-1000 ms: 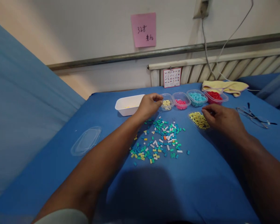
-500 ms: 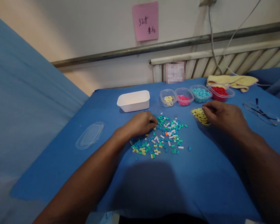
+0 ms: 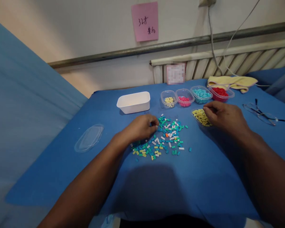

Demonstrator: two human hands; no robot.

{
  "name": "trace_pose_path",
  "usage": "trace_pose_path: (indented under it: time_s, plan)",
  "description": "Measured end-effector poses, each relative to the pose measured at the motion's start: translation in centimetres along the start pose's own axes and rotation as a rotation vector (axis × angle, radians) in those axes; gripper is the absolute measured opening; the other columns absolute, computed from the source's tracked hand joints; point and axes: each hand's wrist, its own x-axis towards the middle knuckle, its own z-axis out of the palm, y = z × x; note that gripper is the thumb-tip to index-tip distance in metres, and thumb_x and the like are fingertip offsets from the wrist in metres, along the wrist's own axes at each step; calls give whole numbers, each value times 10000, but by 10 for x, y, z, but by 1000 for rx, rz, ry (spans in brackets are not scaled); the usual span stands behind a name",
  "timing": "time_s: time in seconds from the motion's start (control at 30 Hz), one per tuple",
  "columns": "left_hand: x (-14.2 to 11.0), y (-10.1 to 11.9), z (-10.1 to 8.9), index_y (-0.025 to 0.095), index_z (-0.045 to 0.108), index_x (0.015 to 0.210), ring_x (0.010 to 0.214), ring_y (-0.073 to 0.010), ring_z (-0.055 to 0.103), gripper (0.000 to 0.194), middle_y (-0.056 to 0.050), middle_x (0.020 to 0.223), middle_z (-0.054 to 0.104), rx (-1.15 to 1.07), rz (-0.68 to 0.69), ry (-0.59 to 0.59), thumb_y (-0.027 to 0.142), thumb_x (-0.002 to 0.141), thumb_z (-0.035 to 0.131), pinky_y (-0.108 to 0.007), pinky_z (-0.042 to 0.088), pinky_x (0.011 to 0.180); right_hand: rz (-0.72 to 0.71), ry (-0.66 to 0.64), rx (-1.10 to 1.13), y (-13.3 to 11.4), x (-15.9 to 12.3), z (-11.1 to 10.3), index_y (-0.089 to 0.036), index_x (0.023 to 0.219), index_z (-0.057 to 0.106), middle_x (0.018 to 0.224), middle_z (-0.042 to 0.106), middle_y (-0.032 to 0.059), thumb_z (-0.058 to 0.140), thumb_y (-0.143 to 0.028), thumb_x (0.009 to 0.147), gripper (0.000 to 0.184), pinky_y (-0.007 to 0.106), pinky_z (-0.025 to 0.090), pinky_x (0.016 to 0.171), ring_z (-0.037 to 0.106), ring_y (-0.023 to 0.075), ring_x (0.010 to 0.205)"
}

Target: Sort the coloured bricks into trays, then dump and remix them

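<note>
A loose pile of small building bricks (image 3: 163, 142), mostly teal, green, white and yellow with an orange one among them, lies spread on the blue-covered table (image 3: 204, 183). My left hand (image 3: 143, 127) is at the pile's upper left edge, thumb and fingers pinched together; what is between them is too small to make out. My right hand (image 3: 224, 116) hovers at the right rim of a clear tub of yellow bricks (image 3: 200, 117), fingertips closed together. Whatever the right fingertips hold, if anything, is hidden.
Behind stand a white tray (image 3: 134, 107) and clear tubs of pale yellow bricks (image 3: 169, 101), pink bricks (image 3: 184, 100), light blue bricks (image 3: 201, 95) and red bricks (image 3: 220, 92). Clear lids (image 3: 89, 139) lie at left. Glasses (image 3: 263, 114) and a yellow cloth (image 3: 232, 83) are at right.
The whole view has shifted slightly, so everything appears a little further left. My left hand's fingers have drawn closer together at the pile; my right hand stays by the yellow bricks.
</note>
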Motion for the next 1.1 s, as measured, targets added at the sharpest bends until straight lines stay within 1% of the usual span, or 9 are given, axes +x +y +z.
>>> trace_pose_path:
  time_s: [0.2,0.27,0.33,0.43,0.53,0.6,0.73,0.97,1.1]
  plan:
    - [74,10,-20,136,812,1020,827,-145,682,116,-51,958,783,-325,26,304,148,921,752,-295,544,820,15,-38,9,-2,0,-3,-193,1212,848,1086,874,140,595,-441,1037,395,381,483,801,784,310,949]
    - [96,14,-24,109,802,1159,744,-120,655,235,-64,983,782,-399,-2,367,134,933,746,-285,542,765,28,-52,-8,-1,-1,-4,-194,1222,848,1092,873,146,585,-452,1039,412,390,480,803,784,318,950]
    - [104,15,-28,97,765,1302,700,-107,644,356,-75,1012,785,-438,-13,406,117,951,710,-278,537,726,45,-52,-12,0,-1,-5,-198,1228,848,1093,872,147,585,-459,1033,419,394,479,804,783,323,955]
    - [81,9,-35,107,812,1165,756,-126,664,246,-69,965,792,-355,16,390,154,941,723,-276,533,751,57,-50,-16,2,-1,-4,-207,1217,851,1089,873,139,589,-468,1018,420,390,475,786,781,321,947]
    - [30,-10,-44,147,836,981,794,-152,683,133,-38,884,798,-182,-6,228,201,912,736,-289,523,777,25,-39,-33,3,-2,-1,-211,1207,853,1061,874,136,574,-485,1015,436,383,465,753,781,314,915]
    - [-5,-26,-49,171,845,986,814,-164,706,151,-28,898,820,-93,-73,74,199,897,726,-292,521,783,-3,-33,-45,1,-4,2,-212,1201,854,1040,874,134,564,-496,1010,448,385,458,737,780,314,886]
    - [-52,-50,-50,204,849,1061,889,-187,753,208,-31,1014,851,-70,-163,-39,249,916,707,-293,548,812,-19,-55,-34,-7,-8,4,-225,1177,855,998,870,126,555,-516,981,462,378,443,687,769,311,836]
    - [-66,-51,-26,231,868,1117,1028,-213,766,295,-47,1151,842,9,-69,-115,164,920,659,-312,559,934,-85,-42,55,-17,-15,3,-249,1149,863,978,870,103,571,-563,942,475,374,473,693,767,306,814]
    - [-68,-57,-23,238,865,1081,1032,-202,758,257,-45,1107,822,-86,1,-39,192,944,652,-311,565,954,-105,-43,61,-19,-16,5,-256,1159,865,988,874,91,560,-576,934,495,393,485,705,787,326,824]
